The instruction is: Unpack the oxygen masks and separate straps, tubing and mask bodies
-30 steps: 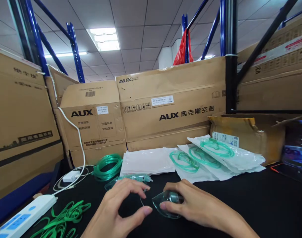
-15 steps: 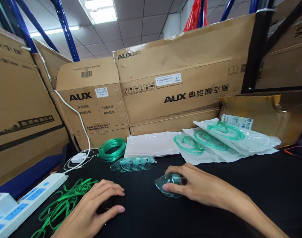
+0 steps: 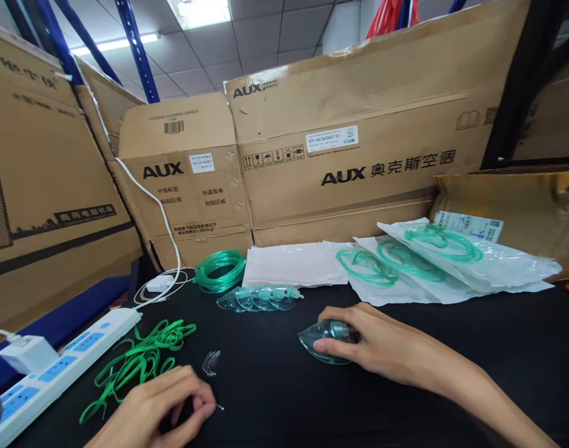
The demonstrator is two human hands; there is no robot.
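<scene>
My right hand (image 3: 382, 345) lies on the black table and grips a clear plastic mask (image 3: 322, 341) with a green-grey connector, pressing it to the tabletop. My left hand (image 3: 160, 407) is low at the near left with fingers curled; a thin metal clip tip shows at its fingertips. Several bent metal clips (image 3: 211, 363) lie just beyond it. A tangle of green elastic straps (image 3: 139, 361) lies to the left of that hand. A row of nested clear masks (image 3: 260, 298) rests further back.
A coil of green tubing (image 3: 219, 270), a stack of empty white pouches (image 3: 296, 264) and sealed pouches with green tubing (image 3: 433, 258) lie at the back. A white power strip (image 3: 60, 367) runs along the left edge. Large cardboard boxes (image 3: 359, 137) wall the table.
My left hand has drawn back from beside the mask to the near left and curled its fingers at a clip. The view tilted down. My right hand stayed on the mask.
</scene>
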